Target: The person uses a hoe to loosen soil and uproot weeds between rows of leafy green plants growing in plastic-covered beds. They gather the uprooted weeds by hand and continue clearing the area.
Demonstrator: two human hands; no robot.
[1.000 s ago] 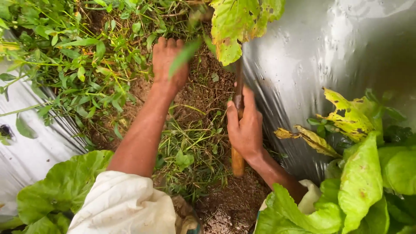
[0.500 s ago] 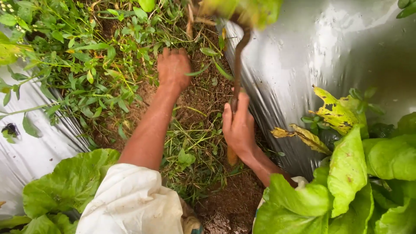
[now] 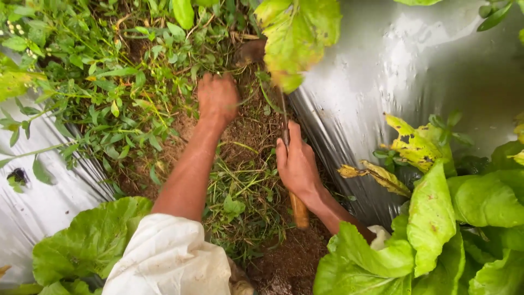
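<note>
My left hand (image 3: 217,97) reaches into a patch of green weeds (image 3: 109,82) in the soil furrow, fingers curled around stems at the weeds' edge. My right hand (image 3: 297,166) grips a hand tool with a wooden handle (image 3: 298,210); its dark metal shaft runs up from my fist toward the soil under a yellowing leaf (image 3: 297,35), and the tip is hidden by that leaf. Both hands are over bare brown earth (image 3: 251,125) littered with cut grass.
Silver plastic mulch (image 3: 415,71) covers the bed on the right, and more of it (image 3: 38,202) lies at the left. Big leafy green plants (image 3: 464,218) grow at the lower right and another (image 3: 87,240) at the lower left. My white sleeve (image 3: 169,257) fills the bottom.
The tool has swung down from a raised, blurred position toward the soil. My right hand shifted slightly down and left. My left hand stayed in the weeds.
</note>
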